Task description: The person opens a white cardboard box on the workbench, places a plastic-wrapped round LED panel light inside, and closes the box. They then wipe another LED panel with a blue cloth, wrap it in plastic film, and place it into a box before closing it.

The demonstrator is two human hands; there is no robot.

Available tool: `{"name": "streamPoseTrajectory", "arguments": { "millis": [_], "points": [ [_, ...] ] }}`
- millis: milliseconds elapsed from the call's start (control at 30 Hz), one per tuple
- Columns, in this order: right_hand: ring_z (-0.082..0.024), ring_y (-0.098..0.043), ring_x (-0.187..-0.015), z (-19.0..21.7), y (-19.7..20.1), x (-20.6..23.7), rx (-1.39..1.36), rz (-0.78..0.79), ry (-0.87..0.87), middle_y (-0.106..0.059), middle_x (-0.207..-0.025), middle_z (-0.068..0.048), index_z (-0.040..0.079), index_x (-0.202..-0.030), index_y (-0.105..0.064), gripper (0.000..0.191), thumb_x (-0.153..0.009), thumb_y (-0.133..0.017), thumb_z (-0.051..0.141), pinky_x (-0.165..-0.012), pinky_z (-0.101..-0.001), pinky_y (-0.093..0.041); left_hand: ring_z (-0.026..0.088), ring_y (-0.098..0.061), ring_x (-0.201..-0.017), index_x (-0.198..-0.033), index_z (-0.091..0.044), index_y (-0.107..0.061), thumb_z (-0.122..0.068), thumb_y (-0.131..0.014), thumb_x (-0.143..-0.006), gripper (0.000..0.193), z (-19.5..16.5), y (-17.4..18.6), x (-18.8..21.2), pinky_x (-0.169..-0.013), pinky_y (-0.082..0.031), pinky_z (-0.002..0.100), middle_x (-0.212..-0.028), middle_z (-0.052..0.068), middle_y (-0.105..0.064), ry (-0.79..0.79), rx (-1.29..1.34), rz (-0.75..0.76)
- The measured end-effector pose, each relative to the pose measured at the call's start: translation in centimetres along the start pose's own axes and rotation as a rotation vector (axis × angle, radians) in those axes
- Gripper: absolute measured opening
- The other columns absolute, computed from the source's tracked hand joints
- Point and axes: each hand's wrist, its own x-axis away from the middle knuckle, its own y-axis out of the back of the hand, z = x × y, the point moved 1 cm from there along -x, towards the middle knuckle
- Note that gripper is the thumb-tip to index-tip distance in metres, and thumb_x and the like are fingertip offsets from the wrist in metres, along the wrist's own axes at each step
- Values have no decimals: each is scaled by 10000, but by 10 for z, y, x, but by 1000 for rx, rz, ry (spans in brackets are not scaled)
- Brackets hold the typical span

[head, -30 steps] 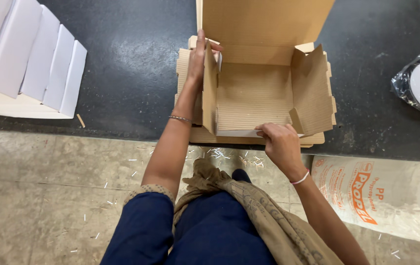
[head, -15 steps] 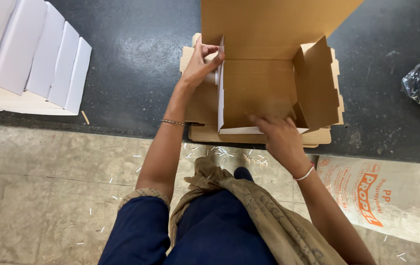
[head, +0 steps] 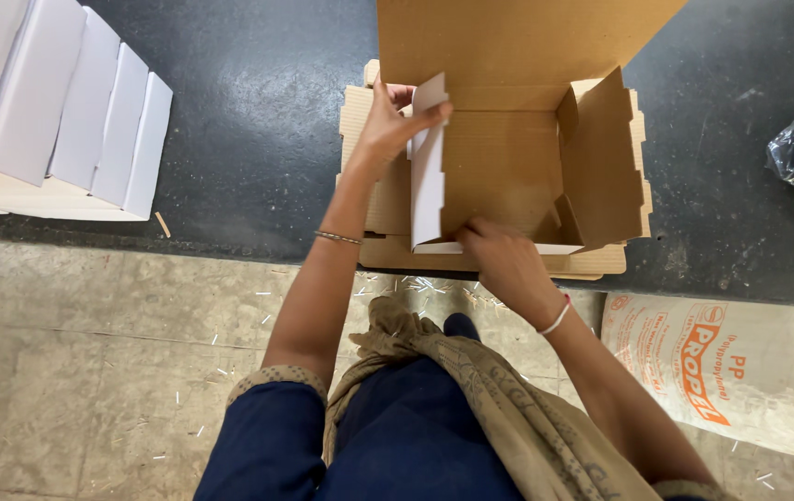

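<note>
The left hand pinches the upright left side flap of the corrugated cardboard box, apparently to keep it standing, fingers closed on its top edge. The right hand presses, fingers curled, on the low front wall, directly beneath it; its grip is unclear. The box sits on a stack of flat cardboard blanks on the dark floor.

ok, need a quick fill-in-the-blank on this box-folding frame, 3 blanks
1. The left hand pinches the top of the box's ____ side flap, which stands upright.
2. The right hand rests at the box's ____ edge.
3. The stack of boards at far left is ____ in colour.

Missing words: left; near; white
</note>
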Motion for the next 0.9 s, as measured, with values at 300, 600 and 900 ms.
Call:
{"name": "streamPoseTrajectory", "arguments": {
  "millis": [300, 600, 900],
  "points": [
    [-372, -652, -888, 12, 9, 14, -115, -68, -196, -682, -928, -127, 57, -900, -710, 121, -863, -659, 160, -758, -492, -518, 431, -577, -1137, -1460, 52, -328, 49, -808, -757, 852, 10, -48, 18, -930, -554, 465, -1279, 262, -561, -200, -747, -299],
    [-456, -644, -848, 41, -32, -44, -58, -259, -201, -634, -967, -279, -81, -1048, -595, 333, -836, -636, 173, -702, -514, -539, 468, -520, -1217, -1472, 133, -284, 10, -737, -787, 830, 17, -55, 22, -1028, -476, 470, -1343, 321, -522, -258, -608, -368],
    [-357, -646, -878, -47, -10, 10, 233, -230, -316, -640, -967, -145, 49, -1056, -634, 187, -879, -576, 54, -755, -480, -520, 379, -558, -1334, -1294, -79, -558, -316, -691, -1026, 382, -13, -48, 158, -1121, -461, 445, -1357, 195, -589, -631, -599, 36]
  ]
}}
